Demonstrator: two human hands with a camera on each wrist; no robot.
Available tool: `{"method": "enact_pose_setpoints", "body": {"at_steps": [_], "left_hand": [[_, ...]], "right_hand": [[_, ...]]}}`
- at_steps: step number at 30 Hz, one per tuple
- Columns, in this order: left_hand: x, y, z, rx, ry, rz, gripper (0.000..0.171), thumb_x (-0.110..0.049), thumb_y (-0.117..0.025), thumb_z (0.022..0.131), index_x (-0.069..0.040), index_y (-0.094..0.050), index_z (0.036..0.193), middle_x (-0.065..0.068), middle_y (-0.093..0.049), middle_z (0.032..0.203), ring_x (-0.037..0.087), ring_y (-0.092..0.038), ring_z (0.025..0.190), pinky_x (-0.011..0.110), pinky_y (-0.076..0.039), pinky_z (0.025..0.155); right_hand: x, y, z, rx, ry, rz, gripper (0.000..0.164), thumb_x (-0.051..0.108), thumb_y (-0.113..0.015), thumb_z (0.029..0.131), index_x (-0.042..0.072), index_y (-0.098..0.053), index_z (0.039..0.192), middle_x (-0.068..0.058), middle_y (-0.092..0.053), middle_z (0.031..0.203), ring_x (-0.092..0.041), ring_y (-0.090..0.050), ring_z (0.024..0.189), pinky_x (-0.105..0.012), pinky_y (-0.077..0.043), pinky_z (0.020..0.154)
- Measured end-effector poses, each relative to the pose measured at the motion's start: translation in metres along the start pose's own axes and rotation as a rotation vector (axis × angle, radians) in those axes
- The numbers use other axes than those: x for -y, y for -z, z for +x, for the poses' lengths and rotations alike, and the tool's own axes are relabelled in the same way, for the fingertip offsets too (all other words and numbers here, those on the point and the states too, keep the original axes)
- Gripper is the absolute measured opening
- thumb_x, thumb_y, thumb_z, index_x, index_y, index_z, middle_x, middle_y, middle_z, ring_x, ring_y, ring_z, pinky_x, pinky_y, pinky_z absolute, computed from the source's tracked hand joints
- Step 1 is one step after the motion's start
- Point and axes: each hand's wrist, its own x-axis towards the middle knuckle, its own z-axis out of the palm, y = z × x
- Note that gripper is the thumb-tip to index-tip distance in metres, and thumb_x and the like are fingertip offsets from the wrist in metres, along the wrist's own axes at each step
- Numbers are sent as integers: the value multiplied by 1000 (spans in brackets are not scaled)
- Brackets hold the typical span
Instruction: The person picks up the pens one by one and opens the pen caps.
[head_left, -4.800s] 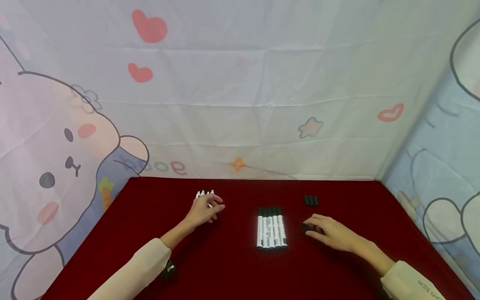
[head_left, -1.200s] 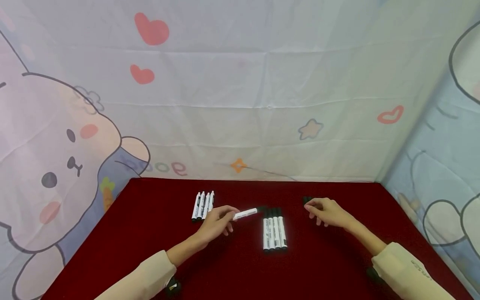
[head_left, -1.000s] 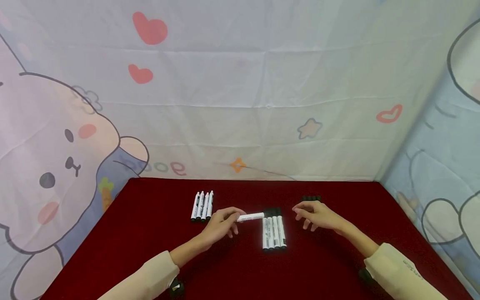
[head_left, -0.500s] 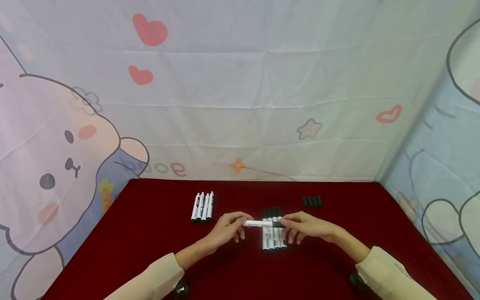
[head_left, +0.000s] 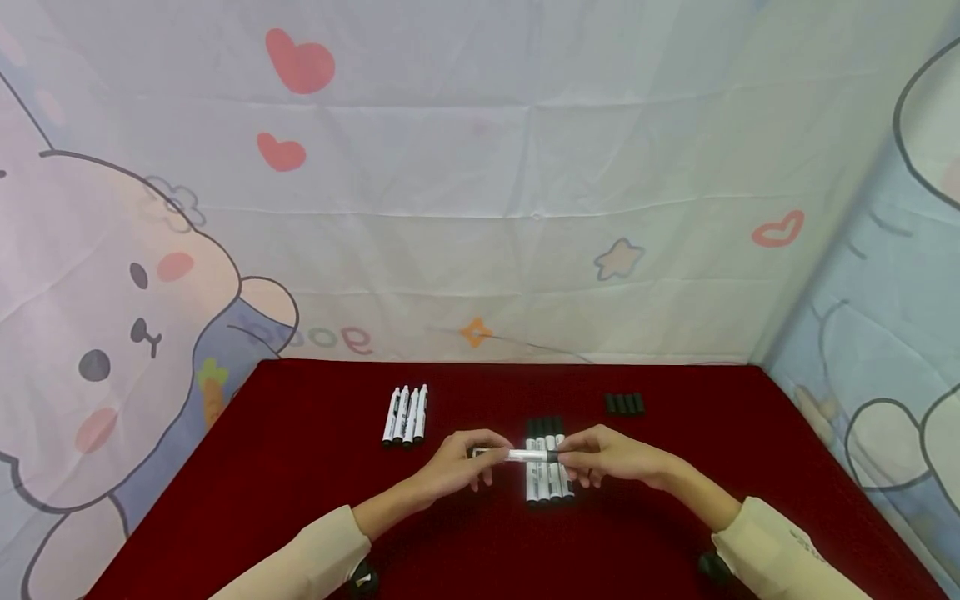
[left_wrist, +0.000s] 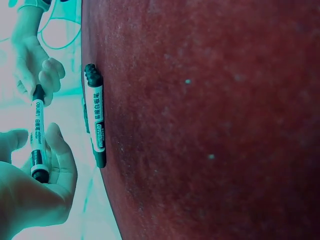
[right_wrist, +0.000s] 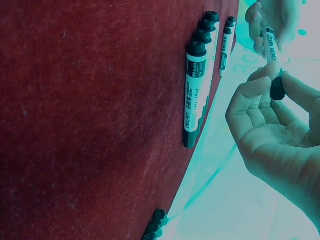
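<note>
A white whiteboard marker point(head_left: 527, 456) is held level above the table between both hands. My left hand point(head_left: 454, 467) grips its white barrel near the rear end. With thumb and fingers, my right hand point(head_left: 618, 456) pinches the black cap point(right_wrist: 277, 88) at the other end. The cap sits against the barrel in the left wrist view. Below the held marker lies a row of several capped markers point(head_left: 543, 479), partly covered by it and by the right fingers. Further left is a row of several uncapped markers point(head_left: 405, 415), tips pointing away.
Several loose black caps point(head_left: 624, 404) stand in a row at the back right of the red-covered table point(head_left: 315, 433). A printed cloth backdrop point(head_left: 480, 183) rises behind the table and along its right side.
The left hand carried one marker from the middle row rightward and nearer. The right hand left a cap in the back row, came in and took hold of this marker's cap.
</note>
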Motion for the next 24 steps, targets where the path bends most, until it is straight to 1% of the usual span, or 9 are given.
{"method": "enact_pose_setpoints", "body": {"at_steps": [2, 4, 6, 10, 13, 16, 19, 21, 24], "left_hand": [[-1, -2, 2, 13, -15, 39, 23, -26, -67, 100, -11, -74, 116, 22, -71, 93, 20, -63, 68, 23, -51, 55], [-3, -4, 4, 29, -48, 67, 22, -25, -72, 96, -11, -75, 113, 17, -73, 92, 17, -63, 67, 23, -52, 55], [-5, -7, 7, 40, -81, 91, 22, -21, -76, 93, -9, -76, 111, 13, -74, 94, 11, -62, 66, 22, -52, 55], [-7, -12, 10, 42, -145, 149, 21, -13, -80, 89, -5, -77, 108, 13, -76, 94, 3, -57, 63, 17, -49, 55], [-8, -13, 11, 30, -176, 187, 19, -10, -80, 88, -5, -78, 106, 13, -77, 97, 1, -56, 66, 15, -46, 58], [-9, -14, 11, 25, -198, 197, 18, -9, -80, 88, -4, -78, 105, 13, -78, 99, 3, -59, 71, 15, -47, 63], [-10, -14, 10, 34, -203, 190, 18, -9, -80, 88, -4, -77, 105, 13, -78, 99, 4, -62, 77, 16, -49, 68], [-10, -15, 10, 40, -203, 187, 19, -9, -79, 88, -4, -77, 106, 13, -77, 99, 4, -63, 78, 16, -50, 69], [-10, -16, 10, 42, -199, 188, 19, -9, -79, 88, -4, -77, 106, 13, -77, 99, 3, -63, 77, 16, -50, 69]], "right_hand": [[1, -1, -1, -4, 3, -9, 39, 26, -57, 106, -6, -65, 127, -8, -65, 89, -10, -58, 74, -21, -50, 66], [3, -2, -1, -6, 6, -19, 38, 26, -57, 106, -4, -66, 126, -8, -64, 87, -10, -57, 74, -21, -50, 65], [4, -4, -1, -7, 11, -31, 36, 25, -58, 106, -3, -67, 126, -7, -64, 85, -11, -57, 74, -21, -50, 65], [6, -7, -2, -2, 18, -54, 33, 23, -58, 105, -2, -68, 124, -6, -62, 82, -11, -57, 72, -22, -50, 64], [6, -8, -1, 4, 18, -65, 34, 24, -57, 106, -2, -68, 124, -4, -62, 80, -11, -57, 72, -22, -51, 64], [7, -9, -1, 16, 11, -69, 35, 26, -56, 106, -2, -68, 123, -2, -62, 80, -11, -57, 71, -21, -51, 64], [7, -11, 0, 28, 4, -72, 36, 28, -55, 107, -2, -68, 120, 0, -62, 79, -10, -58, 70, -21, -51, 64], [7, -12, 0, 38, 2, -74, 36, 30, -53, 108, -2, -68, 118, 1, -60, 78, -9, -56, 69, -21, -50, 63], [7, -15, 2, 61, 4, -67, 39, 32, -50, 109, -4, -65, 114, 2, -54, 75, -8, -50, 65, -21, -46, 61]]}}
